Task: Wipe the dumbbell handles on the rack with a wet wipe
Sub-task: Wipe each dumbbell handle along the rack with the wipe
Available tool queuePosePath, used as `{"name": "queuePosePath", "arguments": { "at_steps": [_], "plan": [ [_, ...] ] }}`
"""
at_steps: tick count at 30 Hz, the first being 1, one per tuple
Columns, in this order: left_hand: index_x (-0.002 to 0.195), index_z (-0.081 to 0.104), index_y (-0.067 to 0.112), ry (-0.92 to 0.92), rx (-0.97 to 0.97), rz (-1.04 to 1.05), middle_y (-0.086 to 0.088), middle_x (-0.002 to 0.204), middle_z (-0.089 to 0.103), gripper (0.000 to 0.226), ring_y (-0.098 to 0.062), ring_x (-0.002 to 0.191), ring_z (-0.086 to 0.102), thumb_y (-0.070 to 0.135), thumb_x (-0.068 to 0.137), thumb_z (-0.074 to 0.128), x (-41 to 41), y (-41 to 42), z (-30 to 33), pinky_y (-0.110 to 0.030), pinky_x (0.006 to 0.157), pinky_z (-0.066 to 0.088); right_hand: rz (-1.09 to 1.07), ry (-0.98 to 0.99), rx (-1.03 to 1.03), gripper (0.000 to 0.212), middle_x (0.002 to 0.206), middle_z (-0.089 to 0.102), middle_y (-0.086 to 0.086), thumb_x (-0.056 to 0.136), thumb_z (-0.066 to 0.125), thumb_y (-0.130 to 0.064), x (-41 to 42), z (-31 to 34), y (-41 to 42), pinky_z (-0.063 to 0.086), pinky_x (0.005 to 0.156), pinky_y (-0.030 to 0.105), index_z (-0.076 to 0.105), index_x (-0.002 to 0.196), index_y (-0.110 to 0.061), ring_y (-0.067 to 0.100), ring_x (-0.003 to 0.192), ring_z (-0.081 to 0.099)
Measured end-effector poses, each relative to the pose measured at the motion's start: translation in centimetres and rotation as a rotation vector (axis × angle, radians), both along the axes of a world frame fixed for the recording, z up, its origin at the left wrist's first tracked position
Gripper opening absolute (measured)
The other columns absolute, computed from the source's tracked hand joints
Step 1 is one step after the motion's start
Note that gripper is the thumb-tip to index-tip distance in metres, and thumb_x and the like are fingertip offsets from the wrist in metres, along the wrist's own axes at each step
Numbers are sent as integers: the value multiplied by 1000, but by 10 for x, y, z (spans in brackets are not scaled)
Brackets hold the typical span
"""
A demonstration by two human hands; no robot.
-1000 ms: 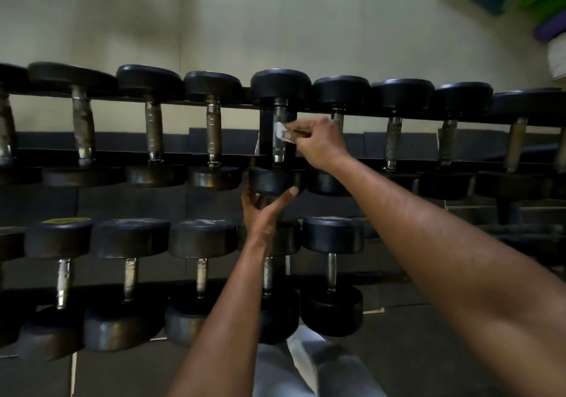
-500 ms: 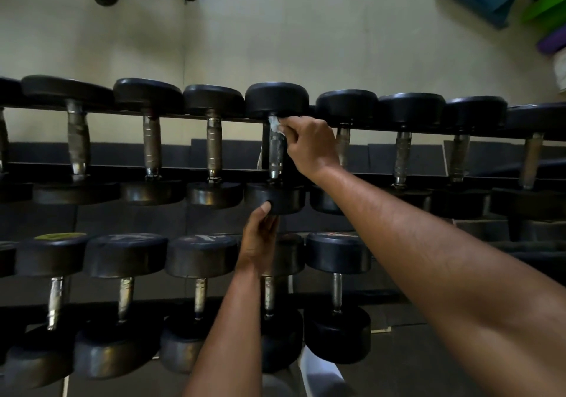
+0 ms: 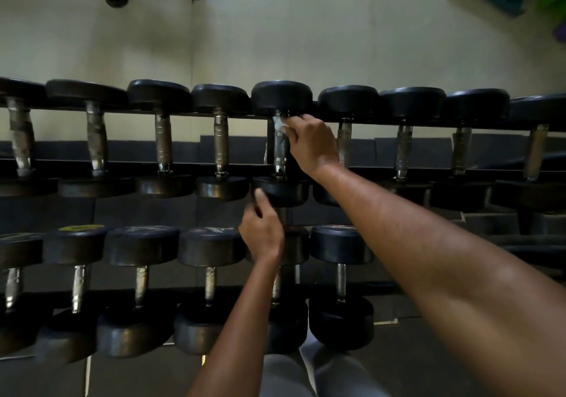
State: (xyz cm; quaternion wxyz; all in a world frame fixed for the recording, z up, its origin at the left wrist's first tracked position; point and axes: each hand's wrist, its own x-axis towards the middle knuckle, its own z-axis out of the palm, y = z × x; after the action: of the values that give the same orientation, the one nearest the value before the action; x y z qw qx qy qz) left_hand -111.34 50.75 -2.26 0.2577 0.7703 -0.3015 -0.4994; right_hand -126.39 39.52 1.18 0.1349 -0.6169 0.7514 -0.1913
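Right hand [image 3: 311, 144] pinches wet wipe [image 3: 279, 124] against dumbbell handle [image 3: 280, 148] — left hand [image 3: 262, 228] grips its near head [image 3: 283, 191].

Dumbbells crowd the upper rail of the rack [image 3: 239, 168], heads nearly touching, leaving only narrow slots between neighbouring handles. The right hand [image 3: 311, 144] fills the slot right of the middle dumbbell's handle [image 3: 280, 148], pressing a wet wipe [image 3: 279, 124] to its far end. The left hand [image 3: 260, 231] blocks that dumbbell's near head. Open room lies between the two tiers, left of the hands.
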Motion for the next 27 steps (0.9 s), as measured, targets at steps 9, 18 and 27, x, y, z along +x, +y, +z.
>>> {"name": "queuePosePath", "arguments": {
  "at_steps": [9, 18, 27],
  "plan": [
    [113, 60, 12, -331, -48, -532, -2, 108, 64, 90, -17, 94, 66, 68, 54, 97, 5, -50, 49, -28, 67, 53, -11, -76, 209, 11, 99, 77, 1, 99, 73, -23, -4, -3, 32, 48, 71, 28, 80, 107, -25, 20, 89, 71],
    [96, 65, 16, -373, 49, -545, 2, 87, 68, 55, -5, 70, 60, 43, 66, 102, -11, -56, 75, -22, 54, 45, -237, -402, 527, 6, 100, 74, -8, 91, 78, -42, -7, 4, 50, 62, 85, 43, 75, 92, -37, 18, 95, 70],
    [101, 67, 18, -435, 124, -580, 0, 92, 72, 53, -14, 83, 69, 43, 68, 100, -18, -62, 76, -34, 75, 63, -285, -510, 636, 8, 99, 71, -4, 96, 74, -33, -16, -3, 38, 56, 84, 38, 69, 100, -29, 18, 94, 68]
  ]
}}
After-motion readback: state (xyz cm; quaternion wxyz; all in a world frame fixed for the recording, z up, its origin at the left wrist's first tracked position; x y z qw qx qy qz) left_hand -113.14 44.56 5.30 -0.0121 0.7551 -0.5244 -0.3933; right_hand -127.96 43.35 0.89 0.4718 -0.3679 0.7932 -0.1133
